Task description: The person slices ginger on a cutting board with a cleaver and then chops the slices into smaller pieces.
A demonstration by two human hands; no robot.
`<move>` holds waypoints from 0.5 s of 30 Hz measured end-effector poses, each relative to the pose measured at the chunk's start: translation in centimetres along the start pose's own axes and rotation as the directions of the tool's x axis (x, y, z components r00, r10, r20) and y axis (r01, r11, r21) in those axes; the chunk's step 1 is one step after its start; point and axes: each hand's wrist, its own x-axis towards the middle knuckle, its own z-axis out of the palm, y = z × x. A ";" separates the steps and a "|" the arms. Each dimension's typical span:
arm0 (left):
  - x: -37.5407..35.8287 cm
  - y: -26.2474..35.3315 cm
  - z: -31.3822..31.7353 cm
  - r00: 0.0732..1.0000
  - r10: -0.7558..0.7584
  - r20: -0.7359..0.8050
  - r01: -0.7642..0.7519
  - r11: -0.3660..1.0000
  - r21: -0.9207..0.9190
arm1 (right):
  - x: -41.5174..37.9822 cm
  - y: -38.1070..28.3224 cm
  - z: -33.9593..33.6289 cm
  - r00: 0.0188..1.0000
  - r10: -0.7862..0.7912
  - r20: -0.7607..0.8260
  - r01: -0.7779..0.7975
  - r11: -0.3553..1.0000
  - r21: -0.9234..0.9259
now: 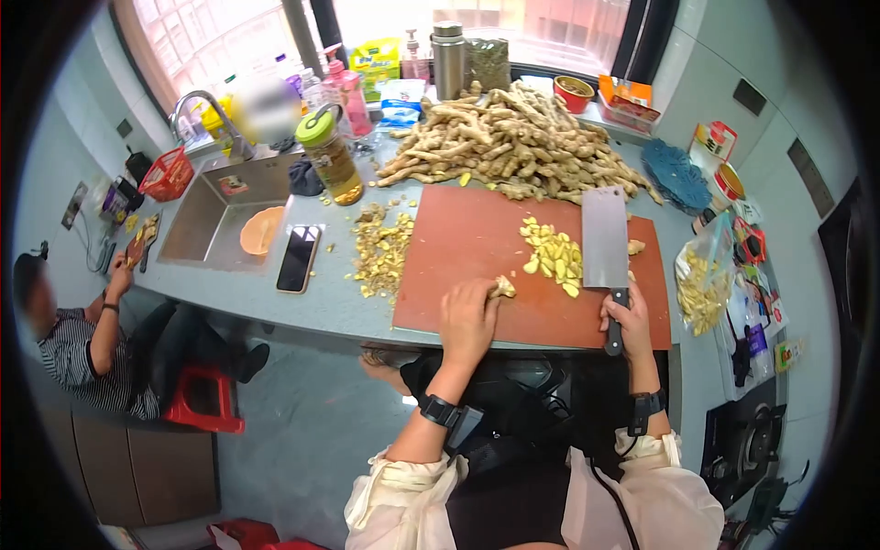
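The left hand (467, 316) presses a small knob of ginger (501, 288) down on the red board (477, 238), fingers curled over it, so that grip is clenched on the ginger near the board's front edge. The right hand (629, 321) is wrapped tight round the handle of a cleaver (605, 240), whose broad blade lies up the board with its edge beside a heap of yellow slices (553, 254). The ginger looks hard, knobbly and light; its uneven shape likely makes it prone to roll, and a cut face is probably damp and a little slippery, so it is best pinned from above with fingertips tucked back, flat side down. The cleaver looks heavy in the blade and stiff, so the hold belongs on the handle close to the blade. Behind the board a big pile of whole ginger roots (513, 137) lies on the desk (330, 302), with peelings (380, 252) to the left, then a phone (298, 258) and a bottle (330, 160) by the sink (215, 215). A bag of slices (701, 284) sits on the right. Another person (87, 344) sits at the far left end.
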 end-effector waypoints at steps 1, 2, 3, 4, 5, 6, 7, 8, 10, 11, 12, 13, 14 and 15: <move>0.1 0.0 0.0 1.000 -0.019 0.009 0.019 1.000 0.011 | -0.3 -0.5 0.2 1.000 -0.001 -0.012 0.001 1.000 -0.003; 0.2 0.1 -0.1 1.000 -0.015 0.013 0.015 1.000 0.004 | -0.6 -1.1 0.5 1.000 -0.001 0.031 0.001 1.000 -0.017; 0.2 0.2 -0.1 1.000 -0.017 0.009 0.017 1.000 0.010 | -0.9 -1.8 0.8 0.997 0.001 0.076 0.001 1.000 -0.030; 0.2 0.2 -0.1 1.000 -0.020 0.003 0.020 1.000 0.017 | -1.1 -2.7 1.2 0.997 0.001 0.072 0.001 0.999 -0.033; 0.1 0.2 0.0 1.000 -0.014 -0.012 0.014 1.000 0.007 | -1.2 -3.5 1.6 0.991 0.040 0.128 -0.030 0.997 -0.075; 0.1 0.2 -0.1 1.000 -0.014 -0.009 0.014 1.000 0.004 | -1.3 -4.2 1.7 0.980 0.081 0.182 -0.060 0.991 -0.117; 0.1 0.3 -0.2 1.000 -0.019 -0.004 0.019 1.000 0.003 | -1.2 -4.6 1.7 0.961 0.121 0.249 -0.076 0.981 -0.180; 0.2 0.4 -0.2 1.000 -0.023 0.000 0.023 1.000 0.003 | -1.2 -5.5 2.1 0.962 0.120 0.247 -0.076 0.981 -0.180; 0.2 0.4 -0.3 1.000 -0.024 0.002 0.024 1.000 0.003 | -1.4 -7.4 3.7 0.923 0.256 0.288 -0.143 0.922 -0.361; 0.2 0.4 -0.3 1.000 -0.025 0.003 0.025 1.000 0.005 | -1.1 -7.2 3.9 0.917 0.218 0.333 -0.070 0.913 -0.402; 0.2 0.4 -0.3 1.000 -0.025 0.004 0.025 1.000 0.004 | -1.0 -7.4 4.3 0.918 0.218 0.333 -0.071 0.913 -0.402; 0.2 0.3 -0.3 1.000 -0.023 0.005 0.023 1.000 0.010 | -0.9 -7.8 4.8 0.914 0.208 0.349 -0.033 0.895 -0.446; 0.2 0.3 -0.2 1.000 -0.021 0.006 0.021 1.000 0.016 | -0.9 -8.3 5.2 0.909 0.198 0.365 0.005 0.873 -0.487; 0.1 0.2 -0.1 1.000 -0.021 0.006 0.021 1.000 0.015 | -0.8 -8.8 5.5 0.910 0.198 0.365 0.006 0.873 -0.488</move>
